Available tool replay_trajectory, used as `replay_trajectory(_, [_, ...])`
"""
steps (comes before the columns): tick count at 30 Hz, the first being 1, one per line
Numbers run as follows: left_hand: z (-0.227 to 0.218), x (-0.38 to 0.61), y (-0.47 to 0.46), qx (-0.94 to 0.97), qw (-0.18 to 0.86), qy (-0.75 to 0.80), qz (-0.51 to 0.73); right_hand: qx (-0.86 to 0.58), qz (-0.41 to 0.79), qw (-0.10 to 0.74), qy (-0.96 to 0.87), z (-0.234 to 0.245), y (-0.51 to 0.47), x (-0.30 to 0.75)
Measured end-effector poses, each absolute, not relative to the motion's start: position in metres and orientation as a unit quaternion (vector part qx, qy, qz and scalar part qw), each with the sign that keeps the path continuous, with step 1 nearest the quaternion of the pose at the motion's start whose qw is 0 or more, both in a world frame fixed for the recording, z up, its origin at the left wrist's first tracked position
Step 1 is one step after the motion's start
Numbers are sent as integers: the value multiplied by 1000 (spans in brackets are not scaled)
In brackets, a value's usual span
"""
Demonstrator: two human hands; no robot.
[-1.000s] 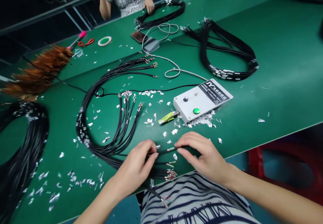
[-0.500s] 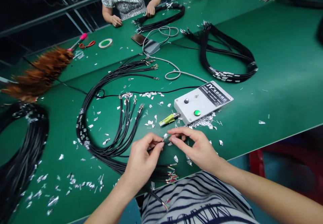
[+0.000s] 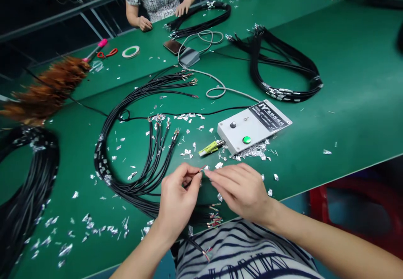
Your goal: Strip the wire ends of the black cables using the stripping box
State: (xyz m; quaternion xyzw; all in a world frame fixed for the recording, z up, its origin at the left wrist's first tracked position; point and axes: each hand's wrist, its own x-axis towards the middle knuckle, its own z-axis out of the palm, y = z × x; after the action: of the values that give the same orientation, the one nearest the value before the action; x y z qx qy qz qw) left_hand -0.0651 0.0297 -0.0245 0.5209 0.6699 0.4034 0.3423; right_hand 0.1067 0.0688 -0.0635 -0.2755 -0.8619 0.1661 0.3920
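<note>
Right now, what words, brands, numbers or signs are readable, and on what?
"JY": the black label on the pale box.
"CE", faint: the same label.
Chinese characters beside "JY": too blurred to quote.
Remaining label lines: too small to read.
Dark letters on the striped shirt: cut off, unreadable.

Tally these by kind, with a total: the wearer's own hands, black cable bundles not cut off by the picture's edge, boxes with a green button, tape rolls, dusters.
Hands: 2, left hand and right hand
Cable bundles: 3, near bundle, right bundle, far bundle
Box with green button: 1
Tape roll: 1
Duster: 1
Total: 8
</note>
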Motion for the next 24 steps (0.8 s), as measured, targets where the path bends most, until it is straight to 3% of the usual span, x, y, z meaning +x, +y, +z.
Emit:
replay_trajectory(4, [-25,-64,29,519,334,671,410,-368,371,416,-744,-61,72,103])
replay_trajectory(9, [-24,-63,27,518,336,673,407,-410,603,354,-586,-57,78,88])
replay_trajectory(16, [-22,-64,26,488,362,670,426,-378,720,340,-473,-60,79,77])
replay_trajectory(24, [-20,-64,26,458,399,663,437,-357,774,340,-398,-60,81,77])
